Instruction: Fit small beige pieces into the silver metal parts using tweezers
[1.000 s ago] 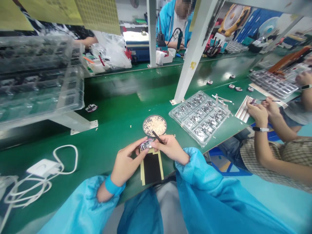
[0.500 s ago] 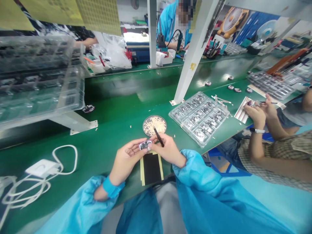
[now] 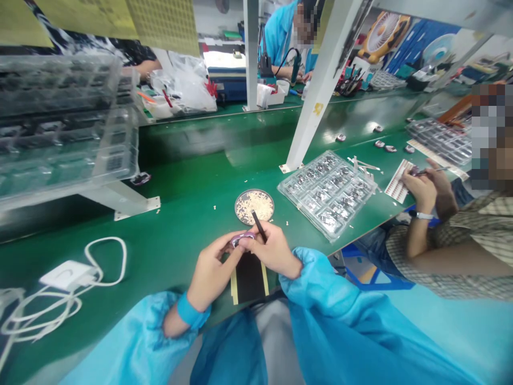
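Between my two hands is a small purple-and-white casing [image 3: 242, 237], tilted so that its purple edge shows on top. The fingers and thumb of my left hand [image 3: 214, 270] are closed on its left side. My right hand [image 3: 269, 250] pinches its right side and also holds a slim black tool [image 3: 258, 226], perhaps tweezers, pointing up and away; its lower end is hidden. Just beyond my hands lies a round dish [image 3: 254, 207] of tiny pale and dark pieces. Below them is a black mat [image 3: 249, 280] edged with yellow tape.
A clear compartment tray [image 3: 328, 195] of small parts lies to the right, near a co-worker's hands [image 3: 425, 187]. White cable and adapter [image 3: 70, 275] lie at the left. A shelf post [image 3: 306, 112] and stacked clear trays [image 3: 68, 123] stand on the green bench.
The casing has been tipped, so its purple edge now shows instead of its open inside. My left hand has shifted slightly right. The co-worker at the right has leaned into view.
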`<state>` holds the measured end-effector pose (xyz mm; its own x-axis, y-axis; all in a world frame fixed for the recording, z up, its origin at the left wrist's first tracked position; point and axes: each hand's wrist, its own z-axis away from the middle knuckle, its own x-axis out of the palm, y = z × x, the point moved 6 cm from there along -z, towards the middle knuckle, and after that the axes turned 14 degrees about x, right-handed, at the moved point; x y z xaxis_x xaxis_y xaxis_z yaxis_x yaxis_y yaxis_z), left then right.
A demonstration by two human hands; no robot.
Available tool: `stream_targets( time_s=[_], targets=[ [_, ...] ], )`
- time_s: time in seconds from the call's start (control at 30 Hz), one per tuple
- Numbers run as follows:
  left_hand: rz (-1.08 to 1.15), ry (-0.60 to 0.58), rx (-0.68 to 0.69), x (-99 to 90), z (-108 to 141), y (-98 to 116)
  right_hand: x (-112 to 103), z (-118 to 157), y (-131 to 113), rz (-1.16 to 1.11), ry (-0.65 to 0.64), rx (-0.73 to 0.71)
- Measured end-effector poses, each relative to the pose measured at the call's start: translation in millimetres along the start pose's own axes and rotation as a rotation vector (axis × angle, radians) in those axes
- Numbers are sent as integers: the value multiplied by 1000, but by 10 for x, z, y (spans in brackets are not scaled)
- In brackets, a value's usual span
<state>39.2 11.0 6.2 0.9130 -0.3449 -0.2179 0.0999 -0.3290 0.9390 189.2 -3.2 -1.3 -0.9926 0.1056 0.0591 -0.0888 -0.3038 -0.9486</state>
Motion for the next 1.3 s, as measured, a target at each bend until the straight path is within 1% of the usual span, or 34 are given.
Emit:
stream_targets(
  time_s=[0.07, 0.13, 0.27, 0.33, 0.4, 0.47, 0.53, 0.6, 0.67, 0.73, 0.93, 1.17, 1.3],
  targets=[
    [-94, -3, 43, -16, 21, 32, 29, 30, -27, -4, 9, -18],
    [-146, 28, 78, -41, 38, 72, 63, 53, -39, -12, 16, -28],
    [-150, 63, 82, -58, 39, 89, 51, 50, -44, 20, 40, -30],
    [-158, 53, 93, -57, 16, 90, 7, 45, -118, 143, 46, -123],
    [-231, 33, 146, -60, -18, 123, -58, 60, -244, 261, 66, -289],
    [-316, 5, 214, -57, -45, 177, -126, 88, -362, 311, 75, -447],
    [-349, -23, 247, -48, -58, 209, -161, 102, -424, 324, 24, -543],
    [-358, -38, 252, -43, -56, 215, -153, 103, -429, 374, -58, -590],
    [-369, -44, 255, -43, -47, 203, -150, 92, -394, 431, -93, -600],
    [-381, -51, 255, -44, -38, 178, -157, 83, -353, 466, -88, -604],
    [-360, -87, 213, -39, -47, 106, -137, 90, -283, 491, -107, -621],
    [-387, -96, 224, -50, -50, 104, -130, 90, -278, 523, -103, -638],
    [-403, -119, 217, -41, -48, 88, -106, 84, -252, 590, -134, -596]
  ],
)
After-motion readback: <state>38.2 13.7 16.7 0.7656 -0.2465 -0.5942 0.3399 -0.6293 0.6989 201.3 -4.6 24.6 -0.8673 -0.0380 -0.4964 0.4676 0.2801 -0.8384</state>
